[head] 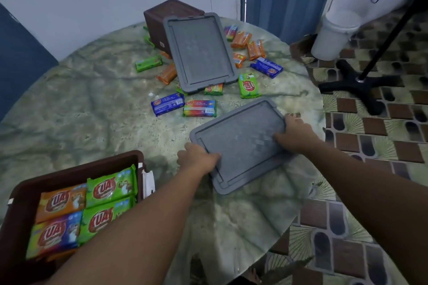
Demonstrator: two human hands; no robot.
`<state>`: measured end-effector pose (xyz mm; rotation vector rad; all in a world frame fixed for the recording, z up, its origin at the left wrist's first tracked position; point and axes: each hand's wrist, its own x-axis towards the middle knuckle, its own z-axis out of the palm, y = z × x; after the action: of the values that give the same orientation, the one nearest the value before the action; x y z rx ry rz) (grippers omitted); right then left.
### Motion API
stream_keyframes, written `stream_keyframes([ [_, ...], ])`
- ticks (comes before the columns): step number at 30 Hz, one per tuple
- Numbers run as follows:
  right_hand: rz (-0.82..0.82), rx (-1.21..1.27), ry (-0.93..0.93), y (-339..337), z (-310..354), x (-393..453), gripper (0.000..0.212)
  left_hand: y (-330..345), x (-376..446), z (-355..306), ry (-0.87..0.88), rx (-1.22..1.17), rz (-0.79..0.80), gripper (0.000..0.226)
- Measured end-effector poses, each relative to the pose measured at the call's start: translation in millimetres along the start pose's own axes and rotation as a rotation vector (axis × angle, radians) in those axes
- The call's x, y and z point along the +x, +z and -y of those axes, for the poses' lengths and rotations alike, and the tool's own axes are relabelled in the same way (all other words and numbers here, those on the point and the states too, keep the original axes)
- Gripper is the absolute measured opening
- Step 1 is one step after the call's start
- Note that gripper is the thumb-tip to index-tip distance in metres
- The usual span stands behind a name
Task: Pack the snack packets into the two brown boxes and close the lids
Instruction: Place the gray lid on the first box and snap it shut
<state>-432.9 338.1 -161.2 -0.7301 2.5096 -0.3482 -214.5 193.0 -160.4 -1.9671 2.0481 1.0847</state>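
Observation:
A grey lid [243,143] lies on the round marble table near its right edge. My left hand [196,157] grips its near left edge and my right hand [295,133] grips its right edge. At the lower left stands an open brown box [69,169] filled with several snack packets [108,190]. A second brown box [166,18] lies tipped on its side at the back, with another grey lid [199,53] leaning against it. Loose orange, green, blue and rainbow packets [199,107] lie scattered around that lid.
The table edge [308,183] curves close to the right of the held lid. Beyond it is a tiled floor with a black fan stand [361,81] and a white bin [333,34]. A white wall and blue curtain close the back.

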Motion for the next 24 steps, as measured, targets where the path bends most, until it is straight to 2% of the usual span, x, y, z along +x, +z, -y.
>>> stream_keyframes([
  [5,-0.051,-0.036,0.014,3.3,-2.3,1.0,0.077,7.9,0.1,-14.7,-0.094,-0.289,-0.011,0.106],
  [9,-0.074,0.114,0.102,2.6,-3.4,-4.8,0.084,0.6,-2.1,-18.7,0.026,-0.466,0.025,0.088],
  [12,-0.131,0.205,0.114,0.6,0.1,-13.4,0.084,-17.2,-0.5,-25.6,0.136,-0.447,-0.034,0.072],
  [20,-0.145,0.483,0.085,-14.3,42.5,-45.1,0.073,-90.3,8.8,-23.3,0.344,-0.333,-0.120,0.081],
  [24,-0.115,0.560,0.010,-6.6,78.6,-73.6,0.066,-134.6,9.5,4.4,0.377,-0.250,-0.173,0.075],
])
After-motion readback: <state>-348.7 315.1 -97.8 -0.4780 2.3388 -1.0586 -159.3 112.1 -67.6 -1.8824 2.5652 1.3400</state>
